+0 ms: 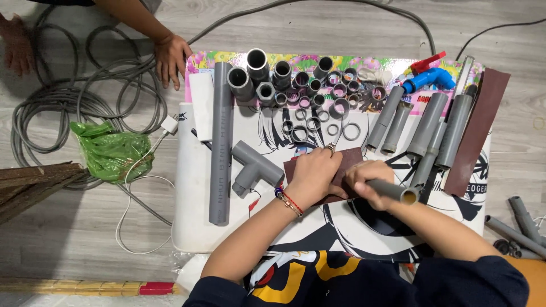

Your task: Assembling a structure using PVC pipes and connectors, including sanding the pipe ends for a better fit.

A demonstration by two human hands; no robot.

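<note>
Grey floorboards carry our white board (pixel 187 216); our left hand (pixel 314 170) presses the brown sandpaper (pixel 347 159) flat — steadying it — beside the tee fitting (pixel 253 167), while right-hand fingers (pixel 369 185) grip a grey pipe (pixel 392 191)

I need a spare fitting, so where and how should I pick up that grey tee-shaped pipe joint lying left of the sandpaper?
Probably grip the grey tee joint across its long straight run, coming from above. It lies flat on the board, with the short branch pointing down-left and open space around it, except the long grey pipe close on its left.
</note>
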